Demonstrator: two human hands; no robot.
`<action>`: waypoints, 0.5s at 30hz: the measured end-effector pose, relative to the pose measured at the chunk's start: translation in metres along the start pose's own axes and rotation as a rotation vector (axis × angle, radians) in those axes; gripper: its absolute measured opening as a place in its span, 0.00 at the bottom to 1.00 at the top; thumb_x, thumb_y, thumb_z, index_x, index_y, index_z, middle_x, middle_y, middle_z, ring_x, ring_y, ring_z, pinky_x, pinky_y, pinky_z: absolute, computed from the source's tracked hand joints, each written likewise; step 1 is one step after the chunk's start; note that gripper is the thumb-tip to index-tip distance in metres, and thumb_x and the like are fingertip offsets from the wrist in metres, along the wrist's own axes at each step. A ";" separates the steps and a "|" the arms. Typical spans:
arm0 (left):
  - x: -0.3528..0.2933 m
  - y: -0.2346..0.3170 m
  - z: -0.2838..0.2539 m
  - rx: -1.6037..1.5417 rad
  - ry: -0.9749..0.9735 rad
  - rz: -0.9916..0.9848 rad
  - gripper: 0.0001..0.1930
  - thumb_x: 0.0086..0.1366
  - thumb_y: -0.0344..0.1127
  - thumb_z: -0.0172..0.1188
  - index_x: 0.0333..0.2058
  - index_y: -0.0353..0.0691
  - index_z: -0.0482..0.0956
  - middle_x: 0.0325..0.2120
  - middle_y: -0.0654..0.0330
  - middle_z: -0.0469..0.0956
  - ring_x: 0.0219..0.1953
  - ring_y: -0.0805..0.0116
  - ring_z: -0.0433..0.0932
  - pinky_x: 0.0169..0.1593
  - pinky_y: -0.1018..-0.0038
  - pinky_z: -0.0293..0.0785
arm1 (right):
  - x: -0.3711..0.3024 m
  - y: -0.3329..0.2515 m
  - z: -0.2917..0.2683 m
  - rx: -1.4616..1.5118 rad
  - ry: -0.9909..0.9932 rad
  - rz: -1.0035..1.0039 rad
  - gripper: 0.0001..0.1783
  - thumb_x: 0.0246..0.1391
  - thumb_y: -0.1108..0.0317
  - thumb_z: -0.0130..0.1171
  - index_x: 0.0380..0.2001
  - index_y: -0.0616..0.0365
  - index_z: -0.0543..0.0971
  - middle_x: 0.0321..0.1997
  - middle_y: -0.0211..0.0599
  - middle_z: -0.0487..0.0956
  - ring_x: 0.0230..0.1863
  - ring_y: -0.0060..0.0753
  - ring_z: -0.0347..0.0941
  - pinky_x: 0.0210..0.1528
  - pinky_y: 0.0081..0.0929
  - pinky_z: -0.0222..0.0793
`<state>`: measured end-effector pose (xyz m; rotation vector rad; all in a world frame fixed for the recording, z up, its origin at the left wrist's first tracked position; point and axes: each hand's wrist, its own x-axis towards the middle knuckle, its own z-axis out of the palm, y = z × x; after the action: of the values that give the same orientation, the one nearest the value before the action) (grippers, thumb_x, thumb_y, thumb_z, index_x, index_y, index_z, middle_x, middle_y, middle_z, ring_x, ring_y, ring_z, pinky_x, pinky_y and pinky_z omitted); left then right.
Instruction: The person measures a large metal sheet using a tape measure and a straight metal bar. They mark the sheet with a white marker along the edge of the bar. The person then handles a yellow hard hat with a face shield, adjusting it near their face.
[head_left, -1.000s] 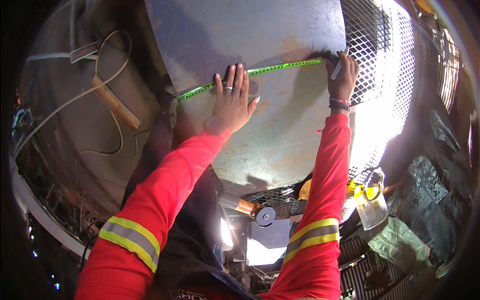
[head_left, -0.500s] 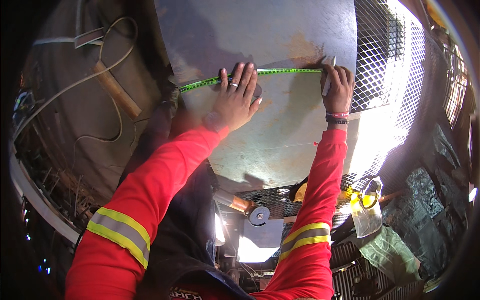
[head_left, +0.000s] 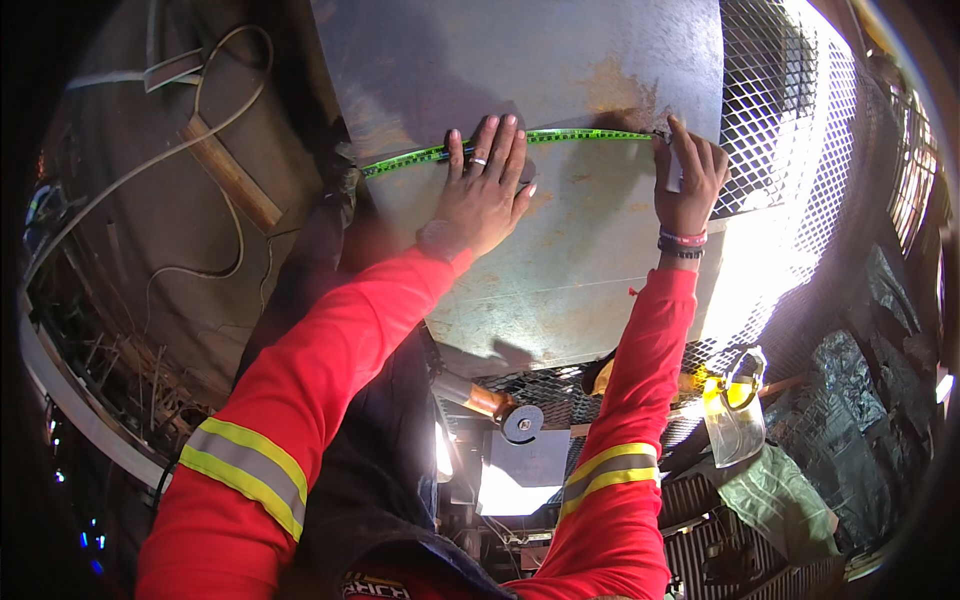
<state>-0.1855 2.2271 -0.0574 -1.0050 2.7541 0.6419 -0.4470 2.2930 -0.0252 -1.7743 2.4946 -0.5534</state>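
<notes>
Cluttered work area, head view: rust-stained metal sheet (head_left: 560, 250) bordered at right by open mesh (head_left: 765, 90), strong glare thrown over that side. Green tape measure (head_left: 590, 134) is laid across the sheet, from its left edge toward the right.

Risk, as judged: the tape could be slid or skewed if the left hand (head_left: 482, 205) were lifted or shifted, since smooth metal likely offers little grip; how the left end is secured cannot be told. Right end could be nudged by the right hand (head_left: 690, 185). Straightness could be misjudged, as the curve seen may be partly due to the lens.

Tape is crossed by the left fingers, slightly spread and laid flat over it, thumb below. Right fingers are curled around a pale flat piece (head_left: 674, 178), tips just beside the tape's right end; contact there cannot be made out.
</notes>
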 end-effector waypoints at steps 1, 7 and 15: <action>0.001 -0.001 -0.001 0.005 -0.002 -0.004 0.37 0.68 0.52 0.48 0.68 0.36 0.49 0.71 0.52 0.42 0.73 0.56 0.38 0.69 0.41 0.34 | 0.004 -0.007 -0.003 0.072 0.000 0.017 0.15 0.55 0.64 0.62 0.46 0.51 0.81 0.32 0.31 0.80 0.40 0.32 0.74 0.44 0.28 0.67; 0.002 0.000 -0.001 0.026 -0.014 -0.014 0.37 0.68 0.53 0.48 0.67 0.37 0.50 0.70 0.54 0.44 0.73 0.55 0.40 0.68 0.40 0.36 | 0.026 -0.049 0.010 0.902 -0.486 0.559 0.16 0.58 0.58 0.62 0.40 0.60 0.81 0.24 0.31 0.80 0.27 0.18 0.76 0.26 0.20 0.70; 0.004 0.001 -0.002 0.027 -0.004 -0.005 0.36 0.68 0.54 0.48 0.67 0.37 0.52 0.69 0.52 0.48 0.72 0.53 0.41 0.68 0.39 0.37 | 0.033 -0.061 0.058 0.917 -0.447 0.325 0.07 0.49 0.69 0.60 0.32 0.60 0.77 0.26 0.41 0.81 0.28 0.34 0.80 0.32 0.28 0.74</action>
<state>-0.1888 2.2250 -0.0567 -1.0041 2.7482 0.6038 -0.3901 2.2301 -0.0549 -0.9781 1.7157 -0.9337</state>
